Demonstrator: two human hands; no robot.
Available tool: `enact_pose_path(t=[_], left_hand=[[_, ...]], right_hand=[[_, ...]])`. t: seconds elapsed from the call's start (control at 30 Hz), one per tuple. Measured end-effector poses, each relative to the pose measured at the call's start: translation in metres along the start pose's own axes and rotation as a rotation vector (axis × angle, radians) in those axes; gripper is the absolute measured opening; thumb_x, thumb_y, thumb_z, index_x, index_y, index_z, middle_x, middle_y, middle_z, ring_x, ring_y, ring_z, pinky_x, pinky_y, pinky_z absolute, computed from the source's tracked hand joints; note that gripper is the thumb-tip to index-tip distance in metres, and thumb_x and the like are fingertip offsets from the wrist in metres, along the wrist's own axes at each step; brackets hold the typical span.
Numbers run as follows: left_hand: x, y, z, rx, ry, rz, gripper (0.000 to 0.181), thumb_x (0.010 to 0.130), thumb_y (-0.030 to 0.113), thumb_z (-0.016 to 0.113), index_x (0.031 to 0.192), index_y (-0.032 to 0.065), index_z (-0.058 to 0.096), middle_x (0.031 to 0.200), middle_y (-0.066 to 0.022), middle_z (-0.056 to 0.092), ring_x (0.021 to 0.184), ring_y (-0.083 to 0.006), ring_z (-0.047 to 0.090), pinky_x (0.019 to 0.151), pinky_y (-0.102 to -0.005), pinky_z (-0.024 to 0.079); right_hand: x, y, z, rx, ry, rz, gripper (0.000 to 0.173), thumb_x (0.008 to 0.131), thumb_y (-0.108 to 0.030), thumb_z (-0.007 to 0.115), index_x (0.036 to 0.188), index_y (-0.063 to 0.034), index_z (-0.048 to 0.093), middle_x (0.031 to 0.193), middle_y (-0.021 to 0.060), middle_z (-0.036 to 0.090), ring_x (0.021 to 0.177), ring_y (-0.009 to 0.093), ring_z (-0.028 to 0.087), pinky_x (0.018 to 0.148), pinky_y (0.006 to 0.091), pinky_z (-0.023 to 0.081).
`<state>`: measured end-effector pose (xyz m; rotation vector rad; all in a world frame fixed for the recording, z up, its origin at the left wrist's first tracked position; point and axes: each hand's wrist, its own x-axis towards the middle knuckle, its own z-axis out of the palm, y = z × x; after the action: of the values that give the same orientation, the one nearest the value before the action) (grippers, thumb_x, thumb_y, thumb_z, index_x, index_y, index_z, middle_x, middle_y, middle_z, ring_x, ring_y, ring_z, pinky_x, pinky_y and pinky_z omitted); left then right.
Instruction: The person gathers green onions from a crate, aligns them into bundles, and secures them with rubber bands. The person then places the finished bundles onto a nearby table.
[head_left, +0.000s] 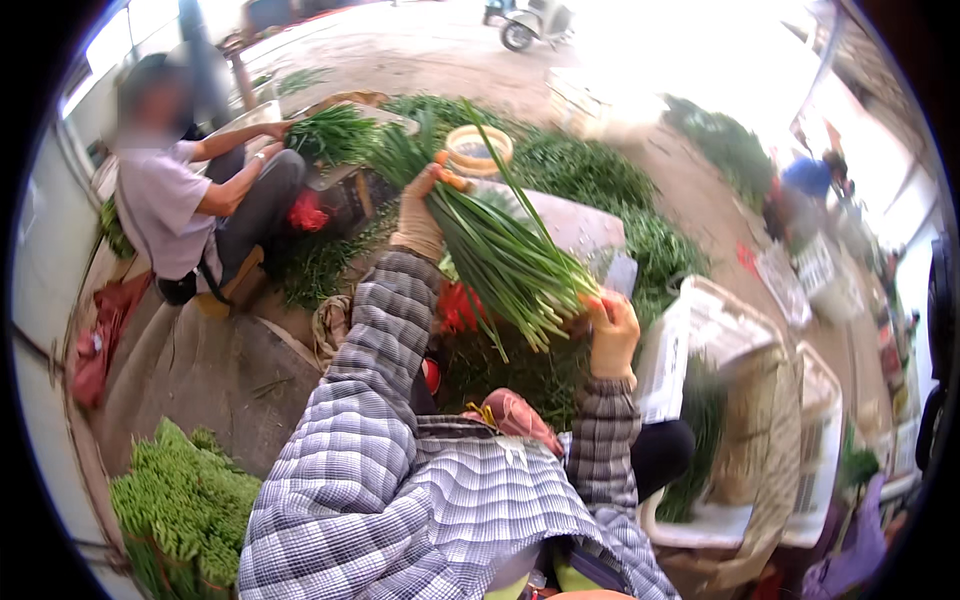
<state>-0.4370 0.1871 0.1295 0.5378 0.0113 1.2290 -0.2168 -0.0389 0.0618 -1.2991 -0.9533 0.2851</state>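
Observation:
My left hand (421, 210), with orange coverings on some fingertips, grips a bunch of long green leafy stalks (495, 247), probably Chinese chives, about mid-length. The leafy tips point to the upper left and the pale ends to the lower right. My right hand (613, 326) pinches one or a few stalks at the pale ends, its fingers closed together. A long stalk sticks up from the bunch. Beneath the bunch are a pale board (577, 225) and a bundle of red ties (459, 306). A flat grey blade-like piece (621, 274) lies at the board's right edge.
A person (172, 180) sits at the left, handling greens. Cut greens (585, 169) lie heaped beyond the board, near a round yellowish basin (480, 142). White plastic crates (720, 536) stand at my right. Bundled green stalks (187, 502) lie at the lower left; another person (806, 180) is far right.

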Motion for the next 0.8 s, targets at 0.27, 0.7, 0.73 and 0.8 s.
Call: enact_pose_path(t=[0.27,0.7,0.73,0.8], left_hand=[[-0.005,0.021,0.008,0.06,-0.057,0.006,0.031,0.083,0.013,0.062,0.112,0.0024,0.055,0.074,-0.0031,0.06,0.072,-0.0173,0.059,0.083,-0.0383,0.049],[0.013,0.005,0.017,0.156,-0.193,-0.117,0.032,0.085,0.013,0.062,0.113,-0.0013,0.054,0.076,-0.0046,0.059,0.077,-0.0191,0.06,0.093,-0.042,0.044],[0.01,0.004,0.02,0.168,-0.159,-0.112,0.03,0.087,0.013,0.059,0.113,-0.0015,0.054,0.076,-0.0047,0.059,0.077,-0.0191,0.059,0.095,-0.0426,0.043],[0.011,0.003,0.023,0.168,-0.134,-0.12,0.028,0.089,0.012,0.055,0.113,-0.0017,0.053,0.075,-0.0047,0.058,0.077,-0.0197,0.059,0.096,-0.0435,0.043]], right_hand=[[0.001,-0.032,-0.036,0.106,-0.149,0.144,0.018,0.09,-0.009,0.056,0.1,0.003,0.065,0.096,0.0068,0.068,0.091,0.012,0.061,0.086,0.0244,0.045],[-0.003,0.017,-0.06,-0.225,-0.04,0.328,0.036,0.085,-0.044,0.062,0.08,-0.0094,0.073,0.075,-0.0009,0.068,0.065,0.009,0.055,0.066,0.0236,0.043],[-0.008,0.003,-0.058,-0.329,-0.052,0.357,0.037,0.087,-0.042,0.061,0.085,-0.0068,0.072,0.082,0.0004,0.069,0.073,0.007,0.057,0.071,0.0227,0.043],[-0.017,0.009,-0.047,0.005,-0.055,0.184,0.03,0.089,-0.032,0.06,0.091,-0.004,0.071,0.088,0.0019,0.069,0.083,0.007,0.057,0.077,0.0228,0.044]])
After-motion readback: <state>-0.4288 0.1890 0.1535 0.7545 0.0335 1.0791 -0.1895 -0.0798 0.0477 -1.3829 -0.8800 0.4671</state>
